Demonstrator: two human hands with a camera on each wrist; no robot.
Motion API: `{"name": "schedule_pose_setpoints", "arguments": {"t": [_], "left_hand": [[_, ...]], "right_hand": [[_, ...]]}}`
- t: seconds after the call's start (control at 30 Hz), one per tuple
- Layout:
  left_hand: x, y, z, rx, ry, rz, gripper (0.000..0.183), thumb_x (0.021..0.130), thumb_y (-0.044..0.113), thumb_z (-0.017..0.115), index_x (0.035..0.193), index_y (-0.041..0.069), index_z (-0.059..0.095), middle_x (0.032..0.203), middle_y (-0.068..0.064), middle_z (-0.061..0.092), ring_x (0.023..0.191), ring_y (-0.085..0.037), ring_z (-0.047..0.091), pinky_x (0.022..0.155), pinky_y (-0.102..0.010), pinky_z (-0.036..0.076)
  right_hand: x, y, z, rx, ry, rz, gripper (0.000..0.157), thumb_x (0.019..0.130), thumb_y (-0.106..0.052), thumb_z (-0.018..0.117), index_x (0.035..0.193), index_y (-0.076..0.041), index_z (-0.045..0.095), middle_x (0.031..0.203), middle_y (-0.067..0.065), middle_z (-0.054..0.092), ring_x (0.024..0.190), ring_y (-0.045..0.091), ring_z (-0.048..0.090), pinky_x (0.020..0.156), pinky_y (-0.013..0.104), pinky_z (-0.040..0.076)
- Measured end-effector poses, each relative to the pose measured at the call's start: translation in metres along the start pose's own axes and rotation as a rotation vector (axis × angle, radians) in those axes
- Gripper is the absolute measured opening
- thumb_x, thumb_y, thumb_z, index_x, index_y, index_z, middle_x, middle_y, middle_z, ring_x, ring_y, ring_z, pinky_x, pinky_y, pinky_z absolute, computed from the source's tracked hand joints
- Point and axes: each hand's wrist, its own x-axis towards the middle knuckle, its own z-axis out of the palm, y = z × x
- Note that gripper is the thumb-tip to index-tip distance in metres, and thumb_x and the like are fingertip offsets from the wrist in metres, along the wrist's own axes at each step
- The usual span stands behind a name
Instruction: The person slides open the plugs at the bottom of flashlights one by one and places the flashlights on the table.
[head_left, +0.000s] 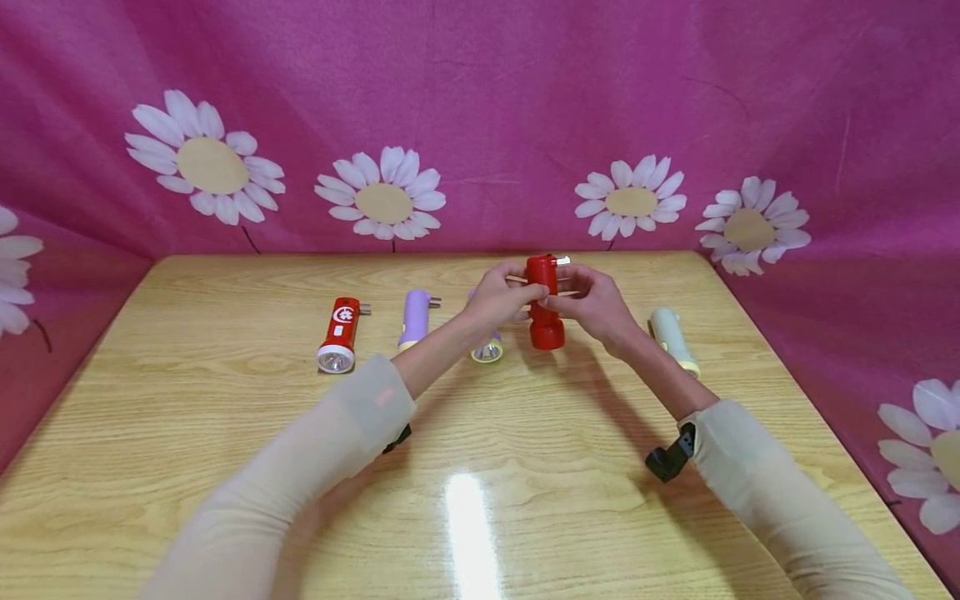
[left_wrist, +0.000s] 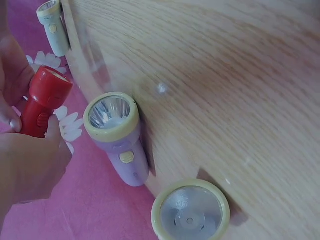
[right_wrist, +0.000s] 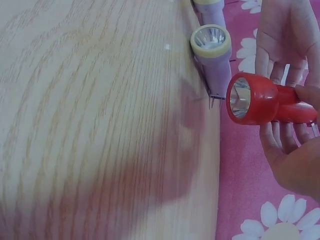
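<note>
Both hands grip a red flashlight above the far part of the table, head down, with its metal plug prongs sticking out to the right at the top. My left hand holds it from the left, thumb across the body. From the right, my right hand holds the same body with thumb and fingers. In the left wrist view, a thumb lies close by the red ridged switch. The clear lens shows in the right wrist view. Behind my left hand, a purple flashlight is partly hidden.
Left of the hands stand another purple flashlight and a red one with a white rim, both with prongs out. A pale green flashlight lies beyond my right forearm. Pink flowered cloth hangs behind the wooden table.
</note>
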Motion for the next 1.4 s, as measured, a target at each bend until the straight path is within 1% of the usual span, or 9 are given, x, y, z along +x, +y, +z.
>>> {"name": "schedule_pose_setpoints", "arguments": {"t": [0.1,0.27,0.43,0.57,0.7,0.8,0.9,1.07,1.4], "left_hand": [[0.002,-0.002,0.002,-0.006,0.009,-0.016,0.033,0.083,0.008,0.066,0.112,0.0,0.051,0.096,-0.014,0.059,0.085,-0.022,0.061,0.073,-0.035,0.053],[0.004,-0.004,0.004,-0.035,0.015,-0.055,0.034,0.084,0.008,0.065,0.112,-0.002,0.049,0.097,-0.015,0.059,0.085,-0.022,0.062,0.069,-0.033,0.054],[0.006,-0.007,0.005,-0.068,0.031,-0.067,0.033,0.085,0.007,0.065,0.111,-0.003,0.048,0.099,-0.015,0.057,0.084,-0.023,0.062,0.073,-0.038,0.054],[0.007,-0.009,0.006,-0.069,0.043,-0.082,0.033,0.085,0.009,0.065,0.111,-0.002,0.048,0.098,-0.014,0.059,0.084,-0.023,0.063,0.075,-0.038,0.053],[0.009,-0.01,0.007,-0.064,0.053,-0.129,0.033,0.086,0.01,0.064,0.112,-0.001,0.048,0.095,-0.014,0.061,0.085,-0.026,0.063,0.077,-0.038,0.052],[0.01,-0.012,0.007,-0.036,0.06,-0.165,0.031,0.086,0.011,0.063,0.111,0.0,0.048,0.094,-0.013,0.061,0.082,-0.024,0.063,0.077,-0.038,0.052],[0.011,-0.013,0.009,0.003,0.074,-0.177,0.029,0.087,0.012,0.063,0.11,0.001,0.049,0.094,-0.011,0.061,0.078,-0.02,0.062,0.076,-0.038,0.053],[0.012,-0.015,0.012,0.047,0.109,-0.18,0.028,0.087,0.013,0.064,0.107,0.0,0.05,0.093,-0.01,0.058,0.076,-0.017,0.059,0.075,-0.037,0.053],[0.015,-0.019,0.015,0.071,0.142,-0.186,0.026,0.087,0.014,0.064,0.104,-0.001,0.051,0.093,-0.011,0.058,0.077,-0.018,0.06,0.074,-0.036,0.054]], "right_hand": [[0.001,0.001,0.0,0.049,-0.015,0.048,0.045,0.081,-0.012,0.069,0.12,0.002,0.051,0.106,0.015,0.056,0.092,0.024,0.057,0.075,0.034,0.053],[0.002,0.004,-0.002,0.09,-0.048,0.122,0.046,0.082,-0.011,0.068,0.122,0.003,0.049,0.109,0.014,0.055,0.094,0.021,0.057,0.081,0.037,0.051],[0.005,0.007,-0.004,0.103,-0.075,0.179,0.049,0.083,-0.013,0.067,0.125,0.003,0.047,0.115,0.015,0.053,0.096,0.022,0.058,0.085,0.04,0.048],[0.006,0.009,-0.004,0.112,-0.07,0.209,0.049,0.084,-0.013,0.066,0.126,0.002,0.046,0.118,0.015,0.051,0.097,0.023,0.058,0.086,0.039,0.048],[0.006,0.01,-0.004,0.129,-0.064,0.23,0.049,0.085,-0.012,0.066,0.127,0.003,0.046,0.12,0.016,0.05,0.099,0.025,0.057,0.086,0.04,0.048],[0.007,0.012,-0.004,0.143,-0.065,0.251,0.05,0.085,-0.012,0.065,0.128,0.003,0.045,0.122,0.017,0.049,0.1,0.025,0.057,0.087,0.041,0.047],[0.009,0.015,-0.004,0.158,-0.06,0.272,0.049,0.085,-0.012,0.066,0.127,0.004,0.045,0.119,0.017,0.051,0.095,0.023,0.059,0.086,0.041,0.048],[0.011,0.02,-0.004,0.194,-0.056,0.301,0.047,0.084,-0.009,0.066,0.124,0.005,0.046,0.104,0.014,0.059,0.083,0.02,0.064,0.082,0.04,0.05],[0.012,0.023,-0.005,0.22,-0.072,0.341,0.045,0.086,-0.007,0.063,0.125,0.006,0.044,0.097,0.012,0.063,0.083,0.023,0.065,0.082,0.04,0.05]]}}
